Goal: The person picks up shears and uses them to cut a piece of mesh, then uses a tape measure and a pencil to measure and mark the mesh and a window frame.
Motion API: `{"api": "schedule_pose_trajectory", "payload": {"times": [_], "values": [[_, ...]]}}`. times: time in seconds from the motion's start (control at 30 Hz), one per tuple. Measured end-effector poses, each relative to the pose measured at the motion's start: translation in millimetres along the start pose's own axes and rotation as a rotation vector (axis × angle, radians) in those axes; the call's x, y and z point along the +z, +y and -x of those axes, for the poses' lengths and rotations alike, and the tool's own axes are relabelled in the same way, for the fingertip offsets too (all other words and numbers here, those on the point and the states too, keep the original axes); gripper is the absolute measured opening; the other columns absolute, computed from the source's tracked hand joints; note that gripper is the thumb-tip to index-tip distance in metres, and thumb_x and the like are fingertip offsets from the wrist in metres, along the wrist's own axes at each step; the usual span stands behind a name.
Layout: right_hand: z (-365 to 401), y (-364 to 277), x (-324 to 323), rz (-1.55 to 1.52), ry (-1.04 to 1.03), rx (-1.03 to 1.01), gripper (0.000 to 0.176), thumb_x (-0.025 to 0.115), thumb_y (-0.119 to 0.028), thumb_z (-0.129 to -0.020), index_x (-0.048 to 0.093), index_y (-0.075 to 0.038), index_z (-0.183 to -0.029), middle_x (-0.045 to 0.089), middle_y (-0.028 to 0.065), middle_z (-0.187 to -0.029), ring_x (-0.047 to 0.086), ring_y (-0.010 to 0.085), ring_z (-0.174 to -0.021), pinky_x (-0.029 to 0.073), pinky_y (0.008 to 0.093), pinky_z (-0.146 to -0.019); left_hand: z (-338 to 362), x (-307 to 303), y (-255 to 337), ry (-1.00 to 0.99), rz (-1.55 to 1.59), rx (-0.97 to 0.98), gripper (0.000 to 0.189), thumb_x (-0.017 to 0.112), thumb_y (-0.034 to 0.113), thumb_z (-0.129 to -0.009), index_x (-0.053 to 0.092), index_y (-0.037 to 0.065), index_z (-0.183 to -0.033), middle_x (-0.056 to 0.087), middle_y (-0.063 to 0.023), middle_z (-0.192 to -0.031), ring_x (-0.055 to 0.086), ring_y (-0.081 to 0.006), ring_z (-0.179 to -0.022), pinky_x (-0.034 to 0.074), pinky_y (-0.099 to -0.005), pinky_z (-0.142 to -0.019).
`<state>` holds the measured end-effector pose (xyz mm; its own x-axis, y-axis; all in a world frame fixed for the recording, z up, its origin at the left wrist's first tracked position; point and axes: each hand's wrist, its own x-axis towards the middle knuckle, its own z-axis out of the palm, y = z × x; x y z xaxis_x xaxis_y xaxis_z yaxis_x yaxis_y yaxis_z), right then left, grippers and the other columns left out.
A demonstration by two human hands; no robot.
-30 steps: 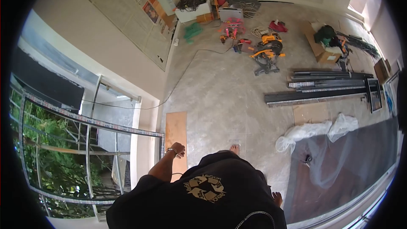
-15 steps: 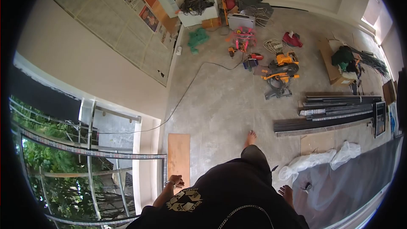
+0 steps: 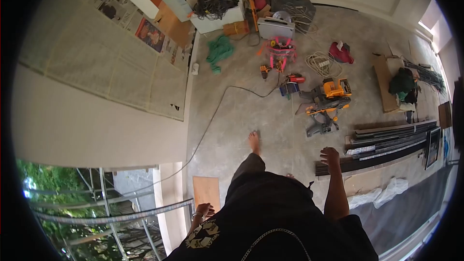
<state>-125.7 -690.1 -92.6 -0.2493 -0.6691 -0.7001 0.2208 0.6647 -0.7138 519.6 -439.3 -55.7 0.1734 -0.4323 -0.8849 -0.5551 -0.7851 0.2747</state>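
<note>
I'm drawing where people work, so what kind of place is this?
Probably a room being built or fixed up: there's an orange-and-black power saw, long dark bars and a tool-like drill.

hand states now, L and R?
Left hand: loosely open, nothing visible in it.
Right hand: partly curled, nothing visible in it; can't tell whether open or closed.

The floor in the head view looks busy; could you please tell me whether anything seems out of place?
Yes: a dark cable lies in a loose curve across the open floor, ahead of a bare foot, which looks untidy and might trip someone.
</note>
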Motion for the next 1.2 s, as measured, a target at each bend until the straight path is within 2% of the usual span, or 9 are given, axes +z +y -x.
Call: {"api": "schedule_pose_trajectory", "payload": {"times": [0.1, 0.2, 0.33, 0.5, 0.67, 0.93, 1.0, 1.1, 1.2], "values": [[-37.3, 36.7, 8.3, -0.205, -0.067, 0.091, 0.027, 0.052, -0.031, -0.094, 0.061, -0.011, -0.109, 0.069, 0.0061, -0.096, 0.065, 0.0195, -0.070, 0.051, 0.0313, -0.056, -55.9, -74.2, 52.5, 0.035, 0.353, -0.241, 0.038, 0.042, 0.031, -0.099, 0.061, -0.001, -0.110, 0.069, -0.0186, -0.091, 0.071, -0.0327, -0.075, 0.060, -0.0468, -0.065], [-31.8, 86.1, 43.1, -0.026, 0.158, 0.393, 0.035, 0.054, -0.035, -0.092, 0.057, -0.013, -0.118, 0.066, 0.0103, -0.110, 0.063, 0.0314, -0.097, 0.050, 0.0553, -0.080, -153.4, -172.1, 67.3, -0.029, 0.442, -0.365, 0.038, 0.040, 0.033, -0.100, 0.059, 0.001, -0.111, 0.068, -0.0191, -0.094, 0.070, -0.0337, -0.074, 0.060, -0.0477, -0.062], [2.1, 143.5, 90.6, -0.115, 0.067, 0.643, 0.038, 0.052, -0.029, -0.093, 0.053, -0.009, -0.125, 0.063, 0.0138, -0.121, 0.061, 0.0343, -0.109, 0.047, 0.0568, -0.089, -228.5, -327.3, 194.1, 0.024, 0.318, -0.223, 0.036, 0.047, 0.037, -0.096, 0.058, 0.005, -0.107, 0.066, -0.0152, -0.095, 0.067, -0.0373, -0.086, 0.056, -0.0564, -0.073], [-19.9, 84.2, 172.8, -0.110, 0.099, 0.668, 0.036, 0.051, -0.025, -0.092, 0.054, -0.007, -0.124, 0.063, 0.0137, -0.120, 0.062, 0.0333, -0.107, 0.049, 0.0543, -0.086, -282.6, -424.7, 431.2, 0.159, 0.250, 0.023, 0.028, 0.055, 0.033, -0.094, 0.059, 0.008, -0.107, 0.066, -0.0166, -0.094, 0.068, -0.0324, -0.075, 0.058, -0.0499, -0.064], [-102.7, 13.4, 227.7, -0.342, 0.225, 0.625, 0.038, 0.053, -0.026, -0.092, 0.053, -0.009, -0.126, 0.061, 0.0129, -0.125, 0.062, 0.0329, -0.107, 0.051, 0.0533, -0.083, -340.8, -403.8, 607.7, -0.042, -0.001, 0.135, 0.021, 0.058, 0.029, -0.092, 0.060, 0.010, -0.101, 0.065, -0.0089, -0.080, 0.063, -0.0212, -0.059, 0.054, -0.0375, -0.050], [-229.3, -200.2, 315.3, -0.168, 0.179, 0.457, 0.031, 0.059, -0.029, -0.088, 0.064, -0.007, -0.109, 0.065, 0.0086, -0.098, 0.062, 0.0224, -0.090, 0.053, 0.0425, -0.069, -416.9, -314.2, 870.6, 0.037, -0.766, 0.825, 0.024, 0.056, 0.025, -0.088, 0.065, 0.003, -0.091, 0.067, -0.0234, -0.092, 0.064, -0.0403, -0.092, 0.051, -0.0469, -0.081], [-270.8, -105.6, 342.7, 0.133, 0.278, 0.204, 0.031, 0.063, -0.025, -0.087, 0.065, 0.002, -0.103, 0.065, 0.0114, -0.096, 0.062, 0.0254, -0.094, 0.050, 0.0382, -0.083, -467.4, -286.6, 929.2, -0.011, -0.888, 0.849, 0.025, 0.056, 0.025, -0.088, 0.065, 0.001, -0.090, 0.067, -0.0246, -0.093, 0.064, -0.0406, -0.092, 0.051, -0.0474, -0.081], [-274.4, -171.9, 411.0, -0.016, 0.549, 0.350, 0.043, 0.067, -0.032, -0.089, 0.055, 0.005, -0.108, 0.061, 0.0234, -0.102, 0.058, 0.0353, -0.101, 0.043, 0.0426, -0.094, -596.7, -239.0, 1000.0, -0.139, -1.053, 1.080, 0.027, 0.056, 0.023, -0.088, 0.064, -0.002, -0.094, 0.067, -0.0264, -0.094, 0.065, -0.0416, -0.092, 0.051, -0.0480, -0.081], [-262.2, -152.8, 462.5, -0.104, 0.750, 0.620, 0.049, 0.067, -0.035, -0.089, 0.043, 0.003, -0.110, 0.053, 0.0234, -0.103, 0.052, 0.0334, -0.099, 0.041, 0.0420, -0.092, -738.2, -177.1, 1043.7, -0.123, -1.297, 0.711, 0.036, 0.055, 0.022, -0.089, 0.057, -0.006, -0.112, 0.066, -0.0296, -0.105, 0.065, -0.0417, -0.099, 0.052, -0.0479, -0.088]]}}
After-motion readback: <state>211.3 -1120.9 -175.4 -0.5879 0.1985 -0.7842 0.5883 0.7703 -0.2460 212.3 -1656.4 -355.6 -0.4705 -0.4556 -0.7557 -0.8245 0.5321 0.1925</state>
